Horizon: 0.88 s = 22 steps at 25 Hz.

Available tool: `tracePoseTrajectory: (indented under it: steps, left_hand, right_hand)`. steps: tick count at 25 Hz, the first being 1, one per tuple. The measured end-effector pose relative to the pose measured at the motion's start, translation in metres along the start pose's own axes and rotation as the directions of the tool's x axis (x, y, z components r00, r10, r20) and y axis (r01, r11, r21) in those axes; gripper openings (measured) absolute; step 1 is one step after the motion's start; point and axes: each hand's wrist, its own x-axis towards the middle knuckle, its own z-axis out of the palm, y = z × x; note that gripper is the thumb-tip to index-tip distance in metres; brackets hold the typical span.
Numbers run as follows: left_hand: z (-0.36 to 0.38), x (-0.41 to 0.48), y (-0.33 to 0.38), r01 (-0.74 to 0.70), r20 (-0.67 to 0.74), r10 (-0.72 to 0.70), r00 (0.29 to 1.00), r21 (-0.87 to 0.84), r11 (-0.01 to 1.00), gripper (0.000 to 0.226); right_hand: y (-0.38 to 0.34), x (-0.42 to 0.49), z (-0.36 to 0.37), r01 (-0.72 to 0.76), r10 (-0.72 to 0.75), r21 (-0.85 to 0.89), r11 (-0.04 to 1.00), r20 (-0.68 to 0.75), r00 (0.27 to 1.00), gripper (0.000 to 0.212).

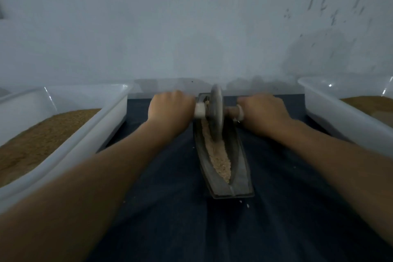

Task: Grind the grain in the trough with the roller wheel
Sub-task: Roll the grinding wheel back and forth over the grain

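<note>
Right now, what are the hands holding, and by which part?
Both hold the roller wheel by its axle: left hand on the left handle, right hand on the right handle, wheel upright in the trough.

On my feed the roller wheel [216,112] is mid grey with white collars [200,110] on its axle, the trough [240,168] is dark grey, and the grain [220,159] is pale beige. The cloth [180,208] is a plain dark navy. I read the left tub [102,125] and right tub [340,117] as milky white, their fill [42,134] golden brown, and the wall [191,27] as pale blue-grey, flecked darker at upper right.
</note>
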Motion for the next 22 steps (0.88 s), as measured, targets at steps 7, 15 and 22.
tracePoseTrajectory:
  steps: [7,15,22]
  left_hand:
    - [0.010,-0.050,-0.003,0.014,-0.129,-0.020,0.991,-0.049,0.999,0.033]
    - [-0.005,-0.011,0.004,-0.004,-0.032,0.004,0.999,0.008,1.000,0.008]
    - [0.005,-0.037,0.002,0.003,-0.125,-0.004,0.992,-0.013,1.000,0.035]
  right_hand:
    - [-0.004,-0.036,-0.014,0.148,-0.190,-0.207,0.967,-0.199,0.961,0.036]
    - [-0.003,-0.022,0.002,-0.011,0.011,-0.001,1.000,-0.075,0.997,0.018]
    - [-0.008,-0.034,-0.013,0.103,-0.122,-0.133,0.986,-0.145,0.982,0.033]
